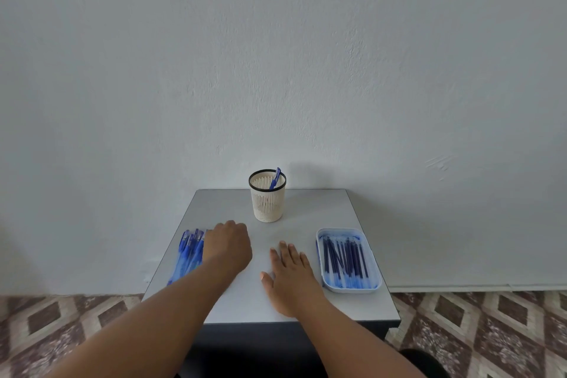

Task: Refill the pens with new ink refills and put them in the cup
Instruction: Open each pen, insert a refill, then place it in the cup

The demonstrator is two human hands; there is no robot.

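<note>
The worktop carries everything, with three groups well apart: a pile of blue pens at its left edge, a tray of dark refills at its right edge, and the cup upright at the back centre, already holding one pen that leans on the rim. The pens in the pile lie side by side, long axes running roughly from the near edge towards the wall, clip ends away from the person; the refills lie the same way in the tray. The left hand is just beside the pile, its knuckles touching or overlapping the pens' right side, fingers curled under; whether they already pinch a pen cannot be told. The right hand rests flat on the worktop, fingers spread, just left of the tray and holding nothing. So each hand sits beside its own supply: the left is nearer the pens, the right nearer the refills.
</note>
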